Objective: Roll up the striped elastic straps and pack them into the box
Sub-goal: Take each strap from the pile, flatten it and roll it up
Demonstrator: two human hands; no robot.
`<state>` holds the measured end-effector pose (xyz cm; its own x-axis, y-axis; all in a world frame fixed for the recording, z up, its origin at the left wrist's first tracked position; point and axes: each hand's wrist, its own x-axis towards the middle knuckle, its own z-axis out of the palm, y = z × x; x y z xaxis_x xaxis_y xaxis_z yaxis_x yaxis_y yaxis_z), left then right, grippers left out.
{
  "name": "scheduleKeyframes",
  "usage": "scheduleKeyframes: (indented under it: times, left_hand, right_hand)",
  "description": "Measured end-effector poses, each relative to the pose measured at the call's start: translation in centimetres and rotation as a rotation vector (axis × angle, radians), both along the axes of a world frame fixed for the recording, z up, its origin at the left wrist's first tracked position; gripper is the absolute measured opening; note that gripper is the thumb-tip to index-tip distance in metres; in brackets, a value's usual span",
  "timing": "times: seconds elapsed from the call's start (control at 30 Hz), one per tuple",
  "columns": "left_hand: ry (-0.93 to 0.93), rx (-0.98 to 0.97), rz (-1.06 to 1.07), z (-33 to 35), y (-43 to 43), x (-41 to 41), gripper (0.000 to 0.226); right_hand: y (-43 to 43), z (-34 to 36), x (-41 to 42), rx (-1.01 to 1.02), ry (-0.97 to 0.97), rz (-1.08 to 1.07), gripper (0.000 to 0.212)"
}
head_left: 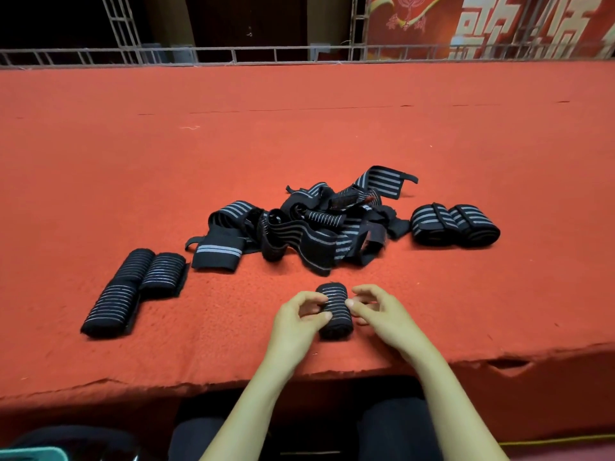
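A small rolled black strap with grey stripes (333, 311) lies on the red carpet near the front edge. My left hand (298, 319) pinches its left side with thumb and fingers. My right hand (379, 312) pinches its right side. Behind it sits a tangled pile of unrolled striped straps (299, 224). Three rolled straps (133, 287) lie at the left, and two rolled straps (454, 224) lie at the right of the pile. No box is in view.
The red carpeted platform (299, 128) stretches far back to a metal railing (233, 56). Its torn front edge (332, 371) runs just above my knees. A red banner (499, 24) hangs at the back right.
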<state>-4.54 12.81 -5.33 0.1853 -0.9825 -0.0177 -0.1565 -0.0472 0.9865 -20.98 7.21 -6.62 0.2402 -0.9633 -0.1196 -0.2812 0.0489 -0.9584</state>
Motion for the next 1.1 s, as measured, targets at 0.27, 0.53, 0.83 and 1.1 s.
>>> scheduleKeyframes:
  times: [0.27,0.53,0.83,1.1]
  left_hand:
    - [0.109,0.006,0.04,-0.2,-0.1,0.4,0.059]
    - [-0.404,-0.377,0.116,-0.4,1.6,3.0,0.057]
    - [-0.481,-0.345,0.06,-1.3,1.0,3.5,0.052]
    - [-0.359,-0.307,0.076,-1.4,1.1,4.1,0.053]
  right_hand:
    - [0.8,1.9,1.2,-0.105,-0.078,0.198,0.059]
    - [1.9,0.3,4.7,-0.336,-0.22,0.202,0.053]
    - [2.2,-0.7,5.5,-0.373,-0.139,0.201,0.054]
    - [2.2,-0.8,6.1,-0.429,-0.04,0.169,0.068]
